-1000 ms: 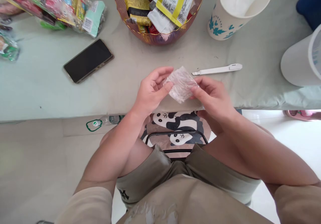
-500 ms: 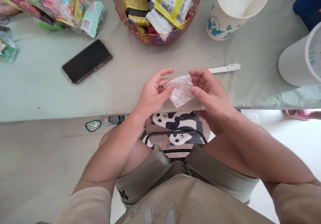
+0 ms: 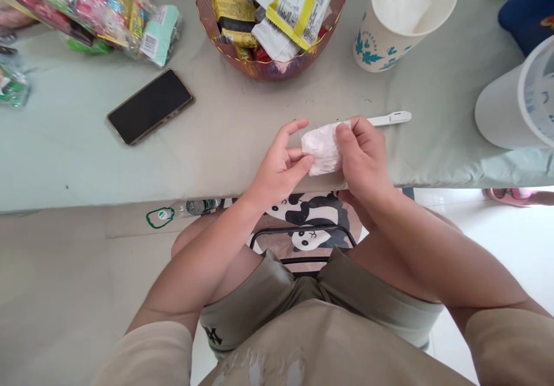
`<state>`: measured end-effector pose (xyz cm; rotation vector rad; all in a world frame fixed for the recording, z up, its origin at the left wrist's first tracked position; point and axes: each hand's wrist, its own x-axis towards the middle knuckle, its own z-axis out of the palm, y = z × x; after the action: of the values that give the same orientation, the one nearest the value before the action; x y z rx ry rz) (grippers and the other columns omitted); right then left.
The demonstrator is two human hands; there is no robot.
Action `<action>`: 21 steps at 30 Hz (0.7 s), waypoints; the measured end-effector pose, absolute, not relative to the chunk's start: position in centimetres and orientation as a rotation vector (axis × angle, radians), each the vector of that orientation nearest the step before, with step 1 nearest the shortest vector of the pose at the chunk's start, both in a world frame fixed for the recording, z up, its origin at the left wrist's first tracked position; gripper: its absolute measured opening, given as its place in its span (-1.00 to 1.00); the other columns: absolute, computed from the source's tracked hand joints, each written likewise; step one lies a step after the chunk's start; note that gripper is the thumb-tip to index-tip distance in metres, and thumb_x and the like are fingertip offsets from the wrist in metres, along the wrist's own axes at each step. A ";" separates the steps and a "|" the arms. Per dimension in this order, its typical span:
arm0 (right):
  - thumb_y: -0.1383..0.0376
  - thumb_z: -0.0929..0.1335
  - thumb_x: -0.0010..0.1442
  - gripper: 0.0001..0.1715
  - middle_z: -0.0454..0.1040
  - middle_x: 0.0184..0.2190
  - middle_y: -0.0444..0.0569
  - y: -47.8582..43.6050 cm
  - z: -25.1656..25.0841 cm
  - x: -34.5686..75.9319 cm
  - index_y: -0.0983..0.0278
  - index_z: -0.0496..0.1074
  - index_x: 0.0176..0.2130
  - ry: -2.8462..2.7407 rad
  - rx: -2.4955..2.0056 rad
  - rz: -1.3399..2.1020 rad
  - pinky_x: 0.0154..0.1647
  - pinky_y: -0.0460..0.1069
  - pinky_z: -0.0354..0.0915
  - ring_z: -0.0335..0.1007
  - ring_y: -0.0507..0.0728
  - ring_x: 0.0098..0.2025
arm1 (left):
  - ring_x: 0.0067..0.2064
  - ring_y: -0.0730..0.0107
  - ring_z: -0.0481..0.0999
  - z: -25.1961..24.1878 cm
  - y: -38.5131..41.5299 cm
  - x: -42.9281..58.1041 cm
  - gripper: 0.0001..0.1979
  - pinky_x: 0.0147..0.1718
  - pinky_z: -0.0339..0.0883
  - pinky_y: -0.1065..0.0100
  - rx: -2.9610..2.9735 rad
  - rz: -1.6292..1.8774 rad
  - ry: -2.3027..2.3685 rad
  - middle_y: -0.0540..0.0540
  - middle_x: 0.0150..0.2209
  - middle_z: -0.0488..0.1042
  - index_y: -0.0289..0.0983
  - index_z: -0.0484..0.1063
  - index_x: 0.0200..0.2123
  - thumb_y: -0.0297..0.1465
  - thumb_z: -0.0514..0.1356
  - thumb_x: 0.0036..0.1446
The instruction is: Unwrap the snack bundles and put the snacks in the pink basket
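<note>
A small, crinkled white sheet (image 3: 324, 148), folded into a rough square, is held between my hands above the table's near edge. Whether it is tissue or thin plastic I cannot tell. My right hand (image 3: 364, 158) is closed on its right side, thumb pressed on top. At the lower left corner, the thumb and fingers of my left hand (image 3: 281, 164) pinch it, while the index finger stretches out free. Just behind my right hand lies a slim white plastic stick (image 3: 392, 119) with a slotted end, partly hidden by that hand.
Behind my hands stands a purple glass bowl (image 3: 277, 71) of wrapped snacks. A paper cup (image 3: 374, 45) holds white tissue. At right is a white container (image 3: 502, 112); at left, a phone (image 3: 150, 107) and bagged snacks (image 3: 99, 11). A plastic bottle (image 3: 201, 206) is below the table edge.
My right fingers have closed over the white sheet, thumb now on top. The sheet has turned and moved slightly right, and my left hand has followed it right.
</note>
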<state>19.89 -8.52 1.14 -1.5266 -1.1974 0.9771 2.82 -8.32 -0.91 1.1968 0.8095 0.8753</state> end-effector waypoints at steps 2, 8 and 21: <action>-0.25 0.33 0.31 -0.39 0.23 -0.50 -0.16 -8.4 0.7 19.8 0.18 0.24 -0.38 -1.103 -1.488 1.052 -0.46 -0.01 0.26 0.20 0.02 -0.48 | -0.32 0.37 0.67 -0.9 -7.9 2.6 -0.37 -0.27 0.55 0.31 1.211 0.908 0.795 -0.02 -0.29 0.67 -0.11 0.19 0.30 -0.07 0.31 0.28; -0.38 0.30 0.24 -0.31 0.19 -0.51 -0.15 -8.7 1.5 19.6 0.15 0.26 -0.37 -1.239 -1.500 0.846 -0.48 -0.01 0.15 0.11 0.04 -0.48 | -0.33 0.31 0.67 -1.3 -7.2 3.1 -0.40 -0.36 0.54 0.31 1.071 0.932 0.810 -0.02 -0.36 0.63 -0.14 0.39 0.07 0.08 0.38 0.13; -0.32 0.27 0.30 -0.35 0.30 -0.44 -0.09 -9.8 0.8 18.7 0.16 0.28 -0.37 -1.060 -1.318 1.093 -0.41 0.03 0.31 0.28 0.09 -0.41 | -0.54 0.48 0.28 0.9 -8.3 4.6 -0.42 -0.58 0.19 0.35 1.354 1.127 0.980 0.03 -0.59 0.27 -0.20 0.27 -0.49 0.15 0.11 0.32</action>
<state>18.71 -9.81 0.83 -1.3176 -1.0603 1.0929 4.58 -8.27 0.94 1.3540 0.9796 1.1269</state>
